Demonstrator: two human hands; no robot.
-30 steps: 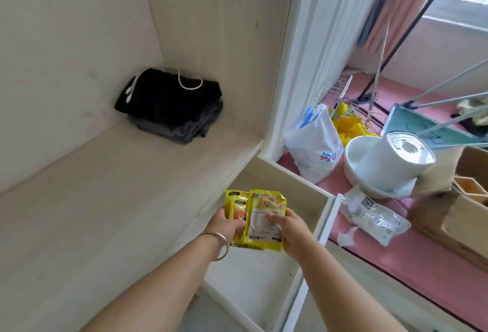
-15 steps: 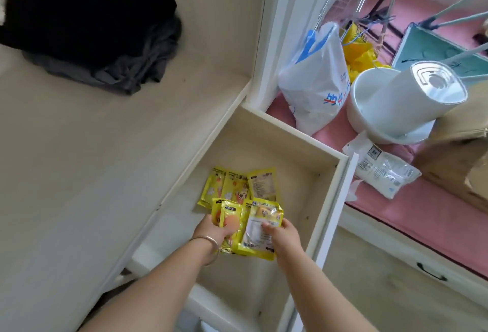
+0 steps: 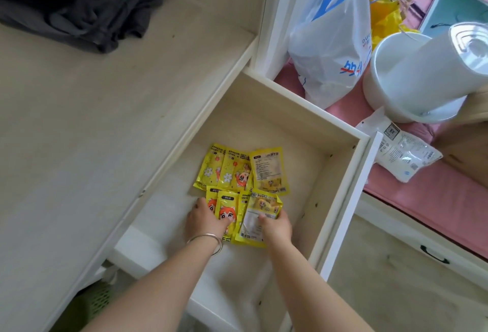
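1. You're holding the yellow packets (image 3: 229,214) low in the drawer (image 3: 277,110), centre frame, just below the lying row (image 3: 237,170).
2. Your left hand (image 3: 204,222) and right hand (image 3: 276,227) are both pinching them; you're aiming to lay them flat, edges aligned, before releasing.

Dark clothes (image 3: 79,12) lie on the wooden shelf (image 3: 92,125). A white plastic bag (image 3: 335,44) stands beside a white bowl (image 3: 381,75).

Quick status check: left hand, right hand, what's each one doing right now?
Left hand: grips the fanned hand-warmer packets, thumb on top.
Right hand: pinches the fan's rightmost packet, thumb on its label.
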